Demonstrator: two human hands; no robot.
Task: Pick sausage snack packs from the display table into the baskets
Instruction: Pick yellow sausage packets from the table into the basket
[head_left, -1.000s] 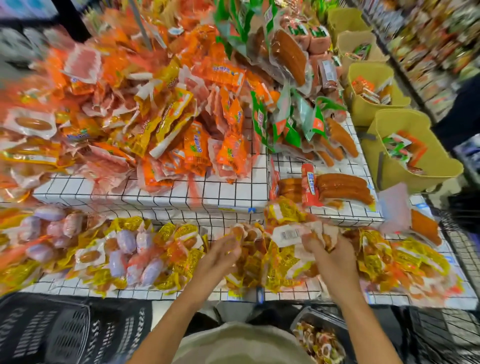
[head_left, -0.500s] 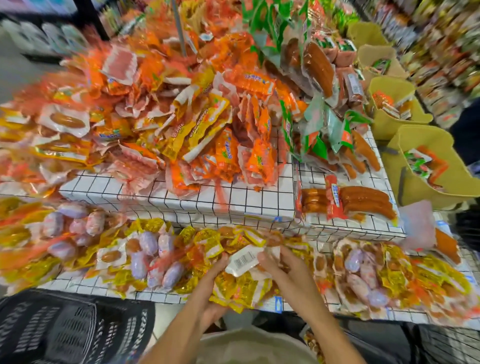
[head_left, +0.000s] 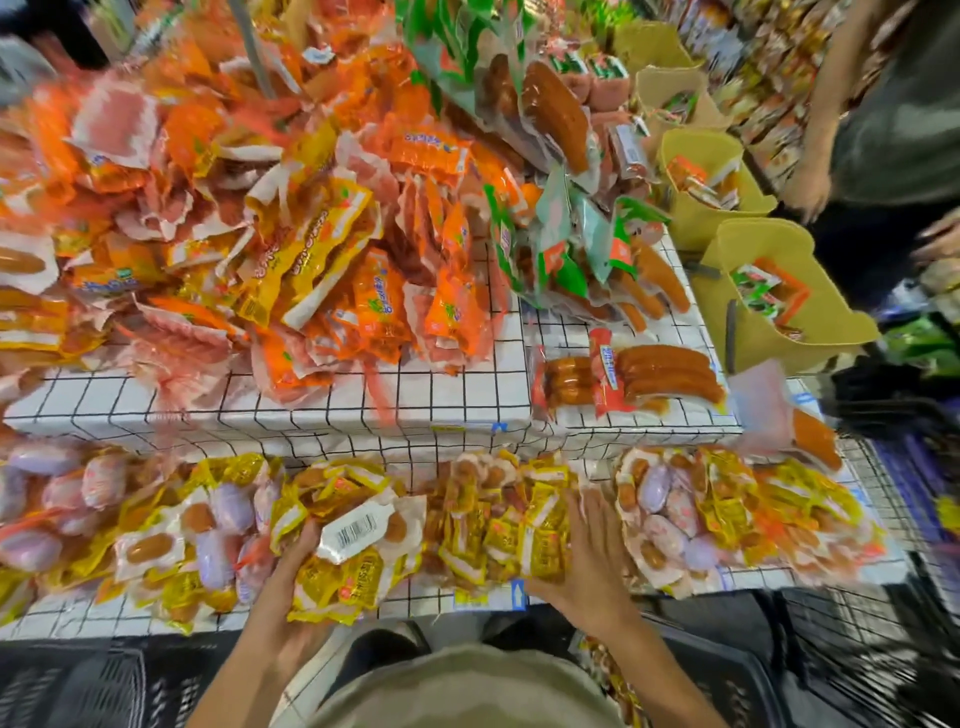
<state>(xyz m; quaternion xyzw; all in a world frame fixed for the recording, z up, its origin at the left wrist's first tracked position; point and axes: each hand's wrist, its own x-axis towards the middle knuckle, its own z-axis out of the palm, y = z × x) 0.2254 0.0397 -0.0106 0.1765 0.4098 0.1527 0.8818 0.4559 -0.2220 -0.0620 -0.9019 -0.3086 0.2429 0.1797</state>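
My left hand (head_left: 298, 582) grips a bunch of yellow sausage snack packs (head_left: 345, 571) at the front edge of the display table (head_left: 457, 410); a white pack with a barcode (head_left: 358, 530) lies on top of the bunch. My right hand (head_left: 587, 551) lies flat, fingers spread, on the pile of yellow packs (head_left: 498, 530) to the right. A black basket (head_left: 67, 680) stands below at the left, and another black basket (head_left: 737, 680) at the lower right.
A heap of orange packs (head_left: 322, 249) covers the raised tier behind. A pack of long sausages (head_left: 628, 379) lies at its right end. Yellow bins (head_left: 789, 312) stand at the right, where another person's hand (head_left: 810, 187) reaches in. Pale purple packs (head_left: 670, 514) lie right of my hand.
My hands have parted: the left now holds the bunch with the barcode pack alone, and the right has moved right onto the pile. The view has shifted left.
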